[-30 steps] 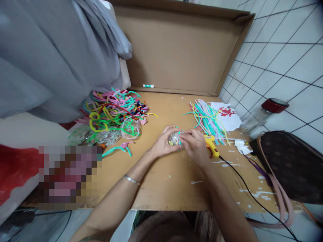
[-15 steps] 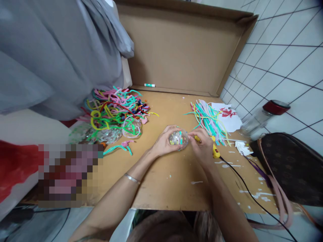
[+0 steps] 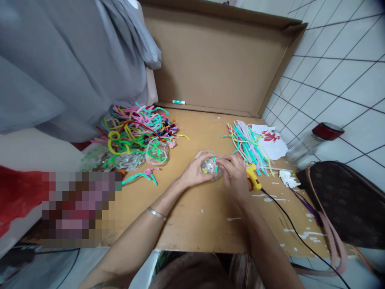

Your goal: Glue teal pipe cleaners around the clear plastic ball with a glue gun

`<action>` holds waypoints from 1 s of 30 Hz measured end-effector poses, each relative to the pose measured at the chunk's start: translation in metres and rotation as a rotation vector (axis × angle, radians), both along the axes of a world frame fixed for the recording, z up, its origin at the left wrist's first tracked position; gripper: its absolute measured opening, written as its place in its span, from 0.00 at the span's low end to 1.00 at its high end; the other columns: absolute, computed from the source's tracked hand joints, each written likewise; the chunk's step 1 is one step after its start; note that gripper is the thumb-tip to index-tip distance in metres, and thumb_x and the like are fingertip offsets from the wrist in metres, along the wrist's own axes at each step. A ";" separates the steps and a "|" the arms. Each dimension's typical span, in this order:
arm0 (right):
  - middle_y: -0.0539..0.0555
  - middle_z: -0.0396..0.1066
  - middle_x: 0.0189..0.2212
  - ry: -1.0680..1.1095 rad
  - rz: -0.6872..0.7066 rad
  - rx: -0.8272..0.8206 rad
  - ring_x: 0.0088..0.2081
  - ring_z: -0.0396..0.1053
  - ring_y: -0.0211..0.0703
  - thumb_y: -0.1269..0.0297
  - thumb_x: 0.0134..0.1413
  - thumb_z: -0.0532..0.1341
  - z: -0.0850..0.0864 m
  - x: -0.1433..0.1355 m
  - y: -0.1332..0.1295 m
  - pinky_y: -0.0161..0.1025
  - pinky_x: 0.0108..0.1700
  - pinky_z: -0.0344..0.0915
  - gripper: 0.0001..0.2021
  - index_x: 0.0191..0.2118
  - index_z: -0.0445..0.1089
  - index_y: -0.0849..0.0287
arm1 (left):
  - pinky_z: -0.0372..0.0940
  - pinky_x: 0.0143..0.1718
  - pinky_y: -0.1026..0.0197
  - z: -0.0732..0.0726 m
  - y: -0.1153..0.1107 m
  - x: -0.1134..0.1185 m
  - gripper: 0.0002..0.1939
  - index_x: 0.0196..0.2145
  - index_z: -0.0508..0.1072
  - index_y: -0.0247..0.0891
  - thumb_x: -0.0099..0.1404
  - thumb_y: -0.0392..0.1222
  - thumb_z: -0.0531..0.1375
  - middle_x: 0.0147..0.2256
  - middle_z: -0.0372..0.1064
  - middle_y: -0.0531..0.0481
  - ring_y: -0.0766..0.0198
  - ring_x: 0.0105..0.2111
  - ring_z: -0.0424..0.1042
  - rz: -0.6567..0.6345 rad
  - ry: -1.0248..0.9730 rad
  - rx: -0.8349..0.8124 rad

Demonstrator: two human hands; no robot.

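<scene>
A clear, round plastic ball (image 3: 211, 165) with yellow, turquoise and shiny bits on it sits above the table's middle. My left hand (image 3: 192, 170) wraps round its left side, thumb below and fingers over the top. At the ball's right edge, my right hand (image 3: 236, 173) has thumb and fingertips pinched together; whatever is between them is too small to make out. Just right of that hand lies a yellow glue gun (image 3: 254, 177) with a black cord, its front partly hidden by the hand.
Colourful pipe cleaners (image 3: 135, 124) heap at the left beside several clear balls; another bundle (image 3: 248, 146) lies at right by a paper (image 3: 272, 140). A glue stick (image 3: 179, 102), bottle (image 3: 313, 140) and brown bag (image 3: 345, 200) stand around. A cardboard panel (image 3: 210, 60) rises behind.
My right hand has shifted slightly left, closer over the ball's right edge, uncovering more of the glue gun. My left hand keeps its hold on the ball.
</scene>
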State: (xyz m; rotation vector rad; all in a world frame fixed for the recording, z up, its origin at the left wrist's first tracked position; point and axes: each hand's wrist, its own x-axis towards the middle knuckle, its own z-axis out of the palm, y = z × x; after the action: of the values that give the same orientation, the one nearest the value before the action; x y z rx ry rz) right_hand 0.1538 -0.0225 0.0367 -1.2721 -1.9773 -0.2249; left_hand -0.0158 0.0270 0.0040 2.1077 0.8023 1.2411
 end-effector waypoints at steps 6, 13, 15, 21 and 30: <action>0.55 0.69 0.40 -0.099 -0.034 0.005 0.43 0.63 0.44 0.72 0.60 0.52 -0.002 0.001 0.000 0.42 0.44 0.53 0.13 0.43 0.72 0.54 | 0.57 0.58 0.44 0.001 -0.001 0.000 0.30 0.51 0.67 0.41 0.50 0.43 0.68 0.52 0.63 0.41 0.50 0.56 0.62 0.001 0.001 -0.009; 0.56 0.71 0.43 -0.298 -0.091 0.101 0.44 0.61 0.46 0.73 0.57 0.54 0.000 0.001 0.001 0.44 0.44 0.50 0.13 0.44 0.71 0.53 | 0.57 0.59 0.44 0.003 -0.002 0.000 0.30 0.51 0.67 0.39 0.51 0.44 0.68 0.53 0.61 0.39 0.49 0.57 0.62 0.000 0.007 -0.017; 0.56 0.71 0.43 -0.302 -0.089 0.125 0.44 0.61 0.46 0.74 0.56 0.54 0.001 0.001 0.000 0.44 0.43 0.49 0.13 0.43 0.71 0.53 | 0.57 0.59 0.44 0.002 -0.002 0.000 0.30 0.51 0.66 0.39 0.51 0.44 0.68 0.54 0.60 0.39 0.49 0.58 0.60 0.001 0.009 -0.013; 0.56 0.70 0.43 -0.258 -0.076 0.086 0.44 0.62 0.46 0.74 0.56 0.54 0.001 0.001 0.000 0.44 0.43 0.50 0.14 0.44 0.71 0.53 | 0.56 0.60 0.45 -0.001 -0.002 0.000 0.31 0.53 0.64 0.41 0.53 0.46 0.67 0.53 0.61 0.41 0.50 0.58 0.60 0.001 0.005 -0.016; 0.57 0.69 0.43 -0.224 -0.067 0.037 0.45 0.61 0.47 0.74 0.57 0.52 -0.002 -0.002 -0.002 0.44 0.44 0.52 0.16 0.45 0.72 0.54 | 0.55 0.60 0.43 -0.002 0.000 -0.001 0.27 0.50 0.68 0.41 0.53 0.47 0.68 0.54 0.60 0.40 0.49 0.59 0.59 -0.023 -0.012 -0.036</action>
State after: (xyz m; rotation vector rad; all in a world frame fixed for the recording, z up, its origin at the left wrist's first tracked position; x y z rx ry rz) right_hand 0.1520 -0.0244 0.0351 -1.3388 -2.1087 -0.4518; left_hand -0.0165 0.0269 0.0015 2.0735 0.7868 1.2179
